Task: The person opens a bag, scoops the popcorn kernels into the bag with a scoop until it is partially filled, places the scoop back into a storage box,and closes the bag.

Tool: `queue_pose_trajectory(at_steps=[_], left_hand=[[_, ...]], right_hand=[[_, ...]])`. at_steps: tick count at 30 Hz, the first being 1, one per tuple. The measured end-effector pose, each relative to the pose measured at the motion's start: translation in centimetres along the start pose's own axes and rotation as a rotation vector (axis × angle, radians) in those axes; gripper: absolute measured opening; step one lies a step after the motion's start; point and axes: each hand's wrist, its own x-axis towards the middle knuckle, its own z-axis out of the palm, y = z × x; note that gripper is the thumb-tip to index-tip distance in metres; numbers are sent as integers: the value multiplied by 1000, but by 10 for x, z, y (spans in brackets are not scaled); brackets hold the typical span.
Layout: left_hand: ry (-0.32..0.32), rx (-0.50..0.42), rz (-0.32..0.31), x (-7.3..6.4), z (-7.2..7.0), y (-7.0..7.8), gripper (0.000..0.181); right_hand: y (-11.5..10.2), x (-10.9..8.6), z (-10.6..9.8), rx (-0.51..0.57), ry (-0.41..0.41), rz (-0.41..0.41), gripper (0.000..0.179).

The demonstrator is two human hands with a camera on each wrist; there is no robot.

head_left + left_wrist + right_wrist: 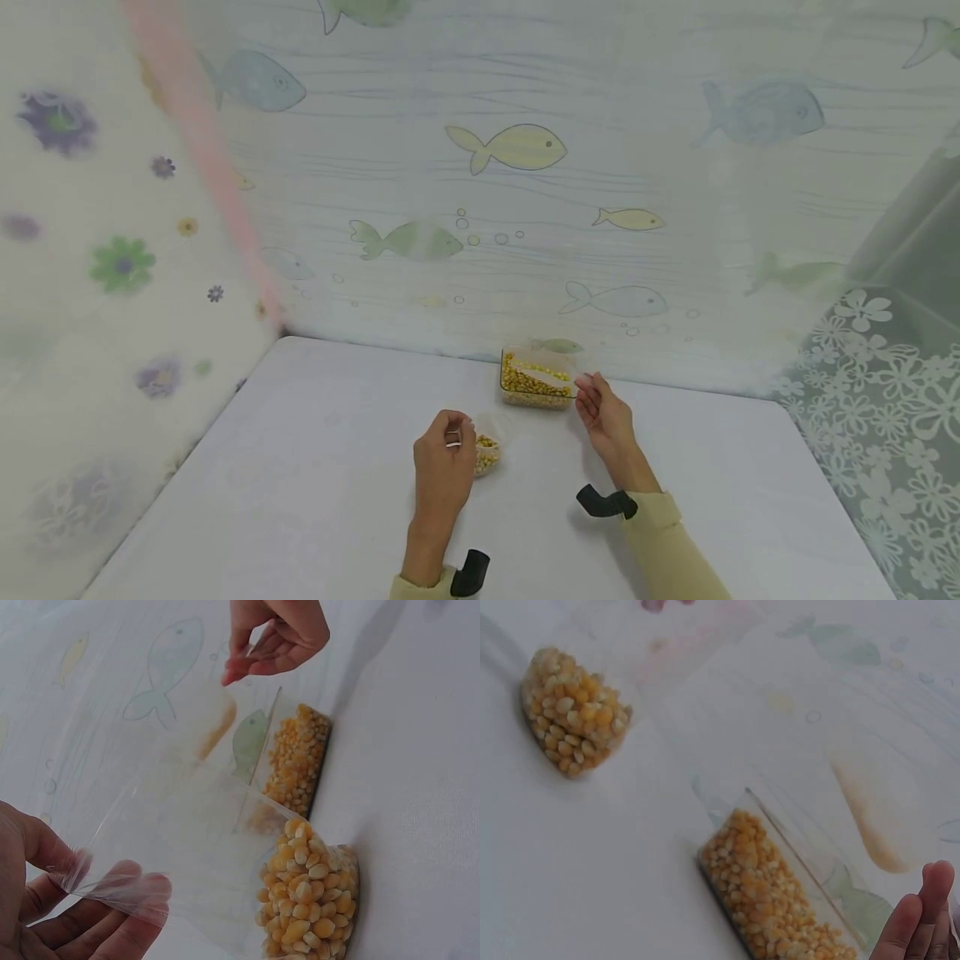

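Note:
My left hand [444, 457] pinches the rim of a clear plastic bag [195, 847] between thumb and fingers. Yellow corn kernels [311, 900] fill the bag's bottom, which stands on the table. Beyond it, a clear rectangular container [536, 398] holds more corn. At that container's right end, my right hand [609, 421] pinches a whitish, spoon-like piece [862, 817] above the corn. Its pale body blends into the backdrop, so its full outline is hard to make out. A tan edge shows along its underside.
A white-covered table [330, 467] lies under everything. Behind it hangs a pale curtain [390, 292] printed with fish, close to the container. Flower-patterned fabric [120, 333] borders the left side, and lacy fabric [885, 433] the right.

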Motion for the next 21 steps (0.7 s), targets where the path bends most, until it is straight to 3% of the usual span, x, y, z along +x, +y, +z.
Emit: queue_pose_trajectory(at_steps=[12, 21], left_hand=[[5, 14, 11, 0, 0, 1, 8], [5, 26, 23, 0, 0, 0, 9]], right_hand=[[-1, -24, 6, -49, -56, -18, 28], [-3, -45, 5, -161, -81, -9, 24]])
